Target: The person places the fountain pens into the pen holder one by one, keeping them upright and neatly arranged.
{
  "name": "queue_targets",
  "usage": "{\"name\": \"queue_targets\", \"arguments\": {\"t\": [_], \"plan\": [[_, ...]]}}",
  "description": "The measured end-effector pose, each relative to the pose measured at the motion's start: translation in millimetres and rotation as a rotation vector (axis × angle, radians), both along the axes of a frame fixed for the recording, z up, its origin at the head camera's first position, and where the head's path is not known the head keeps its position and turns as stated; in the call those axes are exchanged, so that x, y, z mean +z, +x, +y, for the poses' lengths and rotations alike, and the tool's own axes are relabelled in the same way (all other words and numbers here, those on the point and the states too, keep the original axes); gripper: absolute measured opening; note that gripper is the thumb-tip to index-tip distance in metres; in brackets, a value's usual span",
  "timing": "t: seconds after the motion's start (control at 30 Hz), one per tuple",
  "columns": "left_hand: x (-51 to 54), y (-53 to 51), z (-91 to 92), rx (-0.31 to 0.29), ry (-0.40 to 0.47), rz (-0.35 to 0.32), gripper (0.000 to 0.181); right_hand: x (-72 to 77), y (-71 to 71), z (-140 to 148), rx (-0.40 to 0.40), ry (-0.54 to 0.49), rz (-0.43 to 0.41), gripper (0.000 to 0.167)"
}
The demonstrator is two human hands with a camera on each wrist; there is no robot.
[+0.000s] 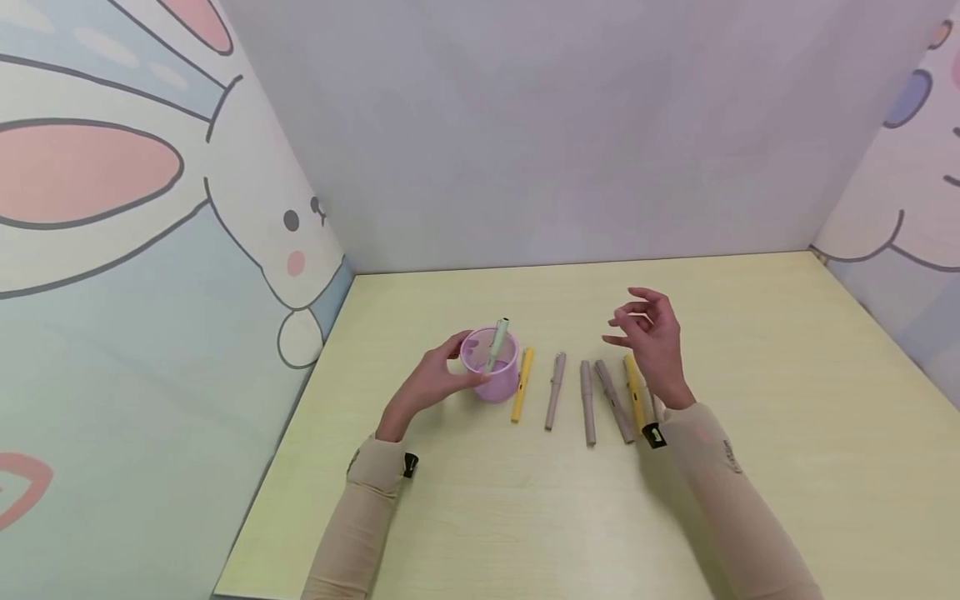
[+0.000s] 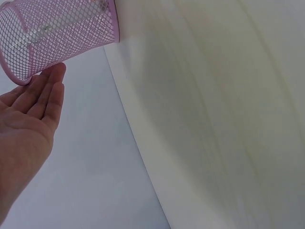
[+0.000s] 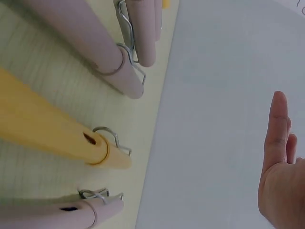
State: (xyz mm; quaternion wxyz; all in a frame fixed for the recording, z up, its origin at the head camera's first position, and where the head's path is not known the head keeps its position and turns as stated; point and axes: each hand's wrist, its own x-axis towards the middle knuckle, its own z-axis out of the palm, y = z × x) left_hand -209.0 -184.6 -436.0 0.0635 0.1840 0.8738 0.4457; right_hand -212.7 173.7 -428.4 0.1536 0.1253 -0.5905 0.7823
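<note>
- Left hand (image 1: 433, 379): holding the pink mesh pen cup (image 1: 498, 388), thumb on the near side close to the rim, fingers along the other side.
- Pen cup: upright on the left half of the pale wood-grain table (image 1: 465, 517); one light green pen (image 1: 496, 346) leans inside, its upper end projecting above the rim.
- Right hand (image 1: 654, 340): raised above the right end of the pen row; fingers loosely bent and parted, nothing held.
- First yellow pen (image 1: 522, 385): lying just beside the cup, on its right.
- First mauve pen (image 1: 556, 392): next to the right, apart from its neighbours.
- Second mauve pen (image 1: 588, 404) and third mauve pen (image 1: 615, 402): near each other, the third slanted.
- Second yellow pen (image 1: 634, 392): right of the third mauve pen.
- Last pen (image 1: 656, 407): mostly covered by the right wrist in the head view; it appears mauve.
- Surroundings: plain grey wall (image 1: 555, 133) behind; rabbit mural (image 1: 255, 192) on the left. Both forearms in beige sleeves (image 1: 731, 492).
</note>
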Motion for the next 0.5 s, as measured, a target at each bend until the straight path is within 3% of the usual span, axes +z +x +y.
{"name": "queue_targets", "arguments": {"t": [0.5], "plan": [[0.6, -0.3, -0.7, -0.002, -0.010, -0.014, 0.082, -0.3, 6.4, 29.2, -0.044, -0.007, -0.050, 0.031]]}}
